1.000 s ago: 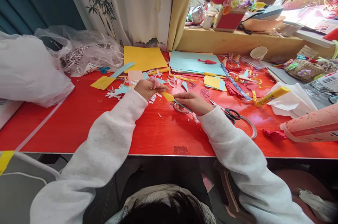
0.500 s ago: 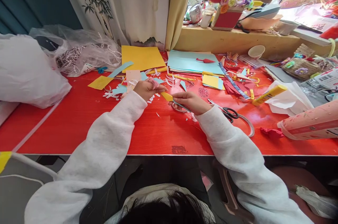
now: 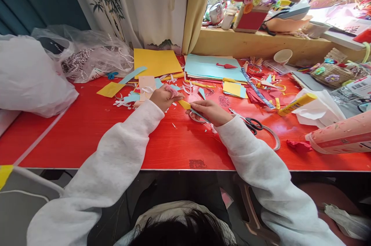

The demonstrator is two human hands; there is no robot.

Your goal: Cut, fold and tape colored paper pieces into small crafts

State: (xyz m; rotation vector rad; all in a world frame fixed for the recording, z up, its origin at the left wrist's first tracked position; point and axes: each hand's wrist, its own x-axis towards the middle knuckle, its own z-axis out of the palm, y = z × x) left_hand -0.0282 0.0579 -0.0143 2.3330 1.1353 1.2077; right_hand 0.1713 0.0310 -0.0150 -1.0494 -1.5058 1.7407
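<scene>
In the head view, a small yellow paper piece (image 3: 184,104) is held between the left hand (image 3: 165,98) and the right hand (image 3: 211,112), both pinched on it above the glossy red surface (image 3: 174,141). Black-handled scissors (image 3: 252,124) lie beside the right sleeve; light-blue paper sheets (image 3: 213,66) are stacked behind, and white paper scraps (image 3: 123,103) are strewn near the left hand.

Scissors (image 3: 252,125) on tbl (image 3: 174,145), R of hands (image 3: 188,105).
</scene>
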